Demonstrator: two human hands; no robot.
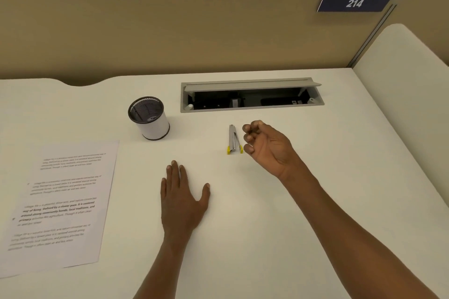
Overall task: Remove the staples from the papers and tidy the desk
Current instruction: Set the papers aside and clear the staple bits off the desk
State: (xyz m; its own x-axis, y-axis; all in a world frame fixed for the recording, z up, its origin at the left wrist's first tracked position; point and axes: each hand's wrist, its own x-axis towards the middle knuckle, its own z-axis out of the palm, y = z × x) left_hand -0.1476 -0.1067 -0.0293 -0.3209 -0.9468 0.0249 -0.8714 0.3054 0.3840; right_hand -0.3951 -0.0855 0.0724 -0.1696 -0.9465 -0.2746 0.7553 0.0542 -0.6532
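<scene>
Right hand [266, 147] loosely curled, empty, beside staple remover [233, 139], likely reaching; left hand [182, 198] flat on desk [267, 226].

Staple remover [233, 139] right of cup [149, 118]

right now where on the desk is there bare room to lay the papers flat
The widest bare patch of desk lies between the forearms, below the staple remover. Another lies between the papers and the left hand. It is tighter between the cup, the cable tray and the right hand.
</scene>
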